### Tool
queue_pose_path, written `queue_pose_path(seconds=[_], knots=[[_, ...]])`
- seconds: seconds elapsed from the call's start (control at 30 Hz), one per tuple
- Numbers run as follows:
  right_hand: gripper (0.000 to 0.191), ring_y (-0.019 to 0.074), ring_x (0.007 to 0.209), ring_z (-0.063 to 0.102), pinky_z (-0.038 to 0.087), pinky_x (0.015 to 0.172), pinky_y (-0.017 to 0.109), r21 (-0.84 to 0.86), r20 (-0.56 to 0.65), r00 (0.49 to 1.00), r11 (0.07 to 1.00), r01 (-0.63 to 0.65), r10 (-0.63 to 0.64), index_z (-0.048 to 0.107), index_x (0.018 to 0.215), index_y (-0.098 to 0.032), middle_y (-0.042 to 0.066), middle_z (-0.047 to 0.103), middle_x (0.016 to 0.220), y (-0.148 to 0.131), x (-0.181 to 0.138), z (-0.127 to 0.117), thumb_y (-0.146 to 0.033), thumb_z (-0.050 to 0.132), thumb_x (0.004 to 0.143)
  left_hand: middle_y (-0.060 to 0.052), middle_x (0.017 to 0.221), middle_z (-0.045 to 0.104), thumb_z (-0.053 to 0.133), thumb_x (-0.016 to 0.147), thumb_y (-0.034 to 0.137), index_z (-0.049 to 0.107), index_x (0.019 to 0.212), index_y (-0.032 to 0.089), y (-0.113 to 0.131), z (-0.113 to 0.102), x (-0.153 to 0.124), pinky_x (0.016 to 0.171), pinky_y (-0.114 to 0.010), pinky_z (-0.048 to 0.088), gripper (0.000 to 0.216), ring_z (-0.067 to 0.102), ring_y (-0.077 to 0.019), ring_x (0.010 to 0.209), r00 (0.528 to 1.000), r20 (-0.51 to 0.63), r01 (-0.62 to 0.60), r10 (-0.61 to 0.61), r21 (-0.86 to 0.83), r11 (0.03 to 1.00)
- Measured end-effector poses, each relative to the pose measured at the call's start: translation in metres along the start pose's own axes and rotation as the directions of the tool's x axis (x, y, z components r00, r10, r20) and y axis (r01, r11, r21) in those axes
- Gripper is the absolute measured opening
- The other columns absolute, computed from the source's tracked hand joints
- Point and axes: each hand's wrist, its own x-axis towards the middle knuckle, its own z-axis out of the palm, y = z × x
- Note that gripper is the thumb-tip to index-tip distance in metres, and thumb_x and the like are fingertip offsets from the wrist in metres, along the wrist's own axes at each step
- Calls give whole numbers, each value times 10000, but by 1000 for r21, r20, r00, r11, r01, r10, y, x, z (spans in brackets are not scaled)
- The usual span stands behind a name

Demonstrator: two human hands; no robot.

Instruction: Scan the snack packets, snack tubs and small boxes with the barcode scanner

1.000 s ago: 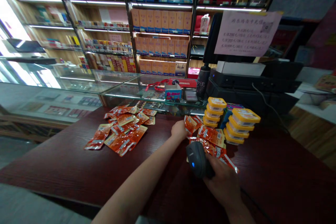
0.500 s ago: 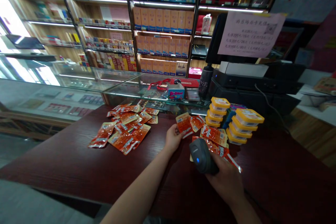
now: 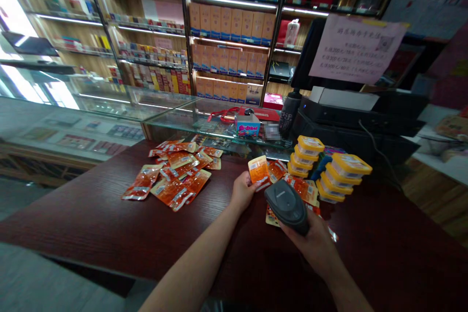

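Note:
My left hand [image 3: 242, 191] pinches one orange snack packet [image 3: 259, 171] and holds it upright above the dark red wooden counter [image 3: 91, 224]. Just to its right, my right hand [image 3: 310, 241] grips a dark barcode scanner [image 3: 287, 204], whose head points at the packet. Under the scanner lies a small heap of similar orange packets [image 3: 305, 190]. A larger spread of the same packets [image 3: 175, 175] lies to the left on the counter.
Two stacks of yellow-lidded tubs [image 3: 331, 170] stand right of the packets. Behind them sits a black till with a printer [image 3: 351, 107] and a pink paper notice [image 3: 356, 48]. A glass display case [image 3: 164, 117] and lit shelves of boxes [image 3: 228, 34] run along the back.
My left hand picked a packet from the right heap and raised it upright. My right hand lifted the scanner and swung it up towards the packet.

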Motion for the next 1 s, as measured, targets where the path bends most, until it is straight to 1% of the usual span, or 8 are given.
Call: queue_pose_path(seconds=[0.13,0.23,0.4,0.5,0.6,0.7,0.83,1.0], knots=[[313,227,868,674,527,773,320,-42,71,994,996,83,-80,654,1007,-208,41,732,959,4,-3,-4,-369,621,740,-104,975,713,814,588,249,621,910,133,-5,-3,1,835,-381,521,393,677,-224,874,1000,-22,6,-4,57,998],[296,234,842,675,517,714,324,-228,105,980,955,191,-171,622,1035,-224,43,725,944,17,-6,-7,-290,575,750,-95,952,713,801,603,229,622,914,134,-6,-3,1,813,-363,528,372,676,-217,862,1000,-17,3,-2,53,999],[350,249,839,670,499,700,341,-614,109,901,684,394,-421,555,1114,-164,109,701,992,54,-13,-7,-205,520,768,-69,902,706,771,612,164,620,859,143,-6,-1,-1,775,-321,527,290,670,-190,823,998,-70,-1,6,75,997],[337,240,836,667,491,725,340,-673,136,824,559,484,-550,539,1130,-146,123,698,986,70,-14,-6,-208,494,801,-37,808,691,758,609,157,599,790,151,-5,-2,-1,687,-275,525,241,659,-162,738,992,-124,1,10,95,995],[328,217,783,668,483,695,317,-676,136,791,528,514,-596,531,1132,-155,98,702,927,78,-14,-9,-219,500,812,-5,707,654,759,604,211,566,745,158,3,-7,5,568,-243,508,244,630,-142,629,976,-218,16,-6,47,999],[313,207,732,665,475,651,302,-670,134,801,542,507,-583,536,1115,-162,78,698,874,82,-14,-12,-227,517,809,-4,695,641,746,608,242,562,760,151,20,-21,20,546,-238,511,256,614,-130,608,923,-384,-27,13,-30,999],[313,232,790,667,477,689,323,-662,111,823,577,479,-557,532,1126,-142,113,697,932,87,-15,-12,-241,494,832,17,644,584,692,628,212,533,704,138,54,-57,45,587,-264,541,191,591,-108,581,808,-588,-93,22,-90,992],[321,226,772,675,487,665,313,-665,101,831,585,465,-546,536,1135,-153,108,701,935,91,-16,-10,-262,495,836,40,576,493,559,628,84,457,567,150,96,-122,66,625,-263,552,137,586,-93,546,637,-767,-18,77,85,996]])
